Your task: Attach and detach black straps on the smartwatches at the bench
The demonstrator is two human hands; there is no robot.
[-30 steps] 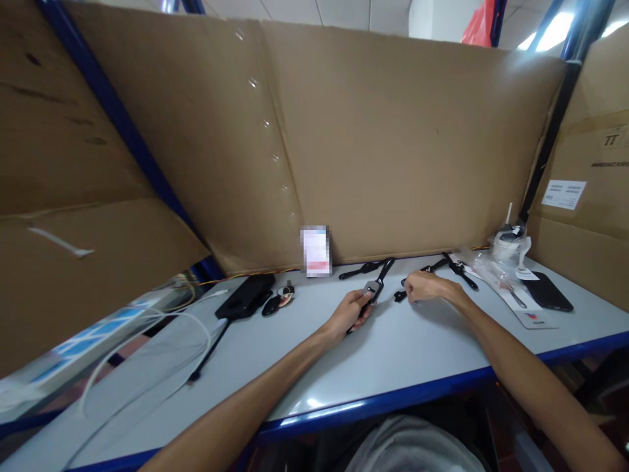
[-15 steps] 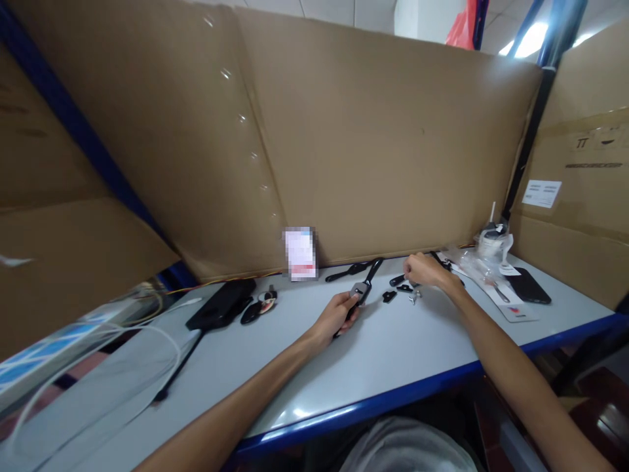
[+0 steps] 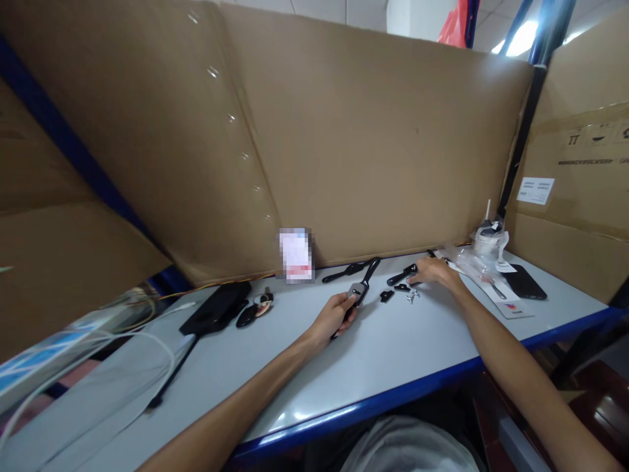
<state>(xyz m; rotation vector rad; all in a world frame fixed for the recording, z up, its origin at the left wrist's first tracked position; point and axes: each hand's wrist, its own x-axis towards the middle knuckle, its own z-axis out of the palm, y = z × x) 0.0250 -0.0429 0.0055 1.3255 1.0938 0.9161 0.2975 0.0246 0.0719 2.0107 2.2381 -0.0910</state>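
Note:
My left hand is closed around a black spokeshave with a grey slotted blade lying on its middle. The thumb presses on that blade, and one handle points up and away. My right hand reaches low over the table with its fingers stretched to the left and apart. Its fingertips are beside another black spokeshave, partly covered by the hand; contact is unclear. Close by lie two small black cap pieces, one nearer and one by the fingertips. Several small silver screws lie in front of them.
A third spokeshave lies near the cardboard wall. To the left are keys, a black device and white cables. At right are a phone, clear plastic packaging and a cup.
My right hand has come down from a closed pose above the table, and its fingers now stretch out beside the spokeshave. My left hand keeps its hold. The view has shifted slightly.

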